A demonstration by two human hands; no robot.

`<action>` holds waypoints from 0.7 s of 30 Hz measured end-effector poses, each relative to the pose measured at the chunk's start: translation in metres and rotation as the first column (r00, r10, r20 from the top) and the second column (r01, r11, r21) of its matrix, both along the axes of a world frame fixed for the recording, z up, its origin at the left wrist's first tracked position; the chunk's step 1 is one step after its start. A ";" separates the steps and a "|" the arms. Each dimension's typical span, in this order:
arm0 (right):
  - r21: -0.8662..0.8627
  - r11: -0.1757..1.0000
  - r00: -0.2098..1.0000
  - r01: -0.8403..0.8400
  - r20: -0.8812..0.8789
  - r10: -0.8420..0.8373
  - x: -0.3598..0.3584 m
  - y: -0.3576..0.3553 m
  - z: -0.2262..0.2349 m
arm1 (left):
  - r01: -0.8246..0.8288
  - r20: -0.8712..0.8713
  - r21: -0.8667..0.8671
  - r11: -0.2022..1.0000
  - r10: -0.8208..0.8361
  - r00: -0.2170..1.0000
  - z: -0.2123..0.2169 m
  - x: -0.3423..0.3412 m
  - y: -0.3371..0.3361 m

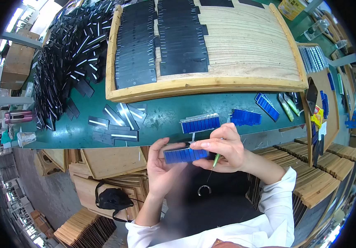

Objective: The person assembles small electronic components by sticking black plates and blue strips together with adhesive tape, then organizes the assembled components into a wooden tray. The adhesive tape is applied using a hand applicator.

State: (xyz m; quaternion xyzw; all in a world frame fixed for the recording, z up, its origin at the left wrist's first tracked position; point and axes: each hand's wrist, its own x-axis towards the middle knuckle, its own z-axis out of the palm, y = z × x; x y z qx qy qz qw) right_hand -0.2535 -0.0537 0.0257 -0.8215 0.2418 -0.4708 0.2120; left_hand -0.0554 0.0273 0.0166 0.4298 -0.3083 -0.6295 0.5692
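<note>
A blue segmented strip point(182, 156) with a pale upper edge is held up in front of my body, near the table's front edge. My left hand point(160, 171) is closed on its left end, with thumb and fingers on either side. At the other end is my right hand point(226, 149), its fingertips touching the strip's upper right. A slim green-handled tool point(216, 159) with a thin tip pointing down is tucked in my right fingers; its exact kind is unclear. Just beyond my hands, a similar blue strip point(200, 123) lies on the table, and more blue strips point(246, 117) lie to its right.
A wooden tray point(252, 49) holding rows of black plates point(135, 49) stands at the back. Black pieces with white stripes point(72, 53) are heaped at left, several loose ones point(122, 120) nearer. Green-handled tools point(287, 107) lie at right. Wooden boards point(310, 177) are stacked below.
</note>
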 end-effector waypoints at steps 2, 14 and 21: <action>-0.004 1.000 1.000 0.004 0.012 -0.004 0.001 0.000 0.000 | 0.002 0.015 0.003 1.000 -0.002 1.000 0.001 0.000 0.000; 0.002 1.000 1.000 0.007 0.004 -0.007 0.001 0.001 0.000 | 0.006 -0.009 -0.010 1.000 -0.006 1.000 0.001 0.000 0.000; 0.029 0.999 0.999 0.013 -0.041 -0.012 0.000 0.002 -0.001 | 0.001 -0.002 -0.008 1.000 -0.001 1.000 0.004 0.002 0.001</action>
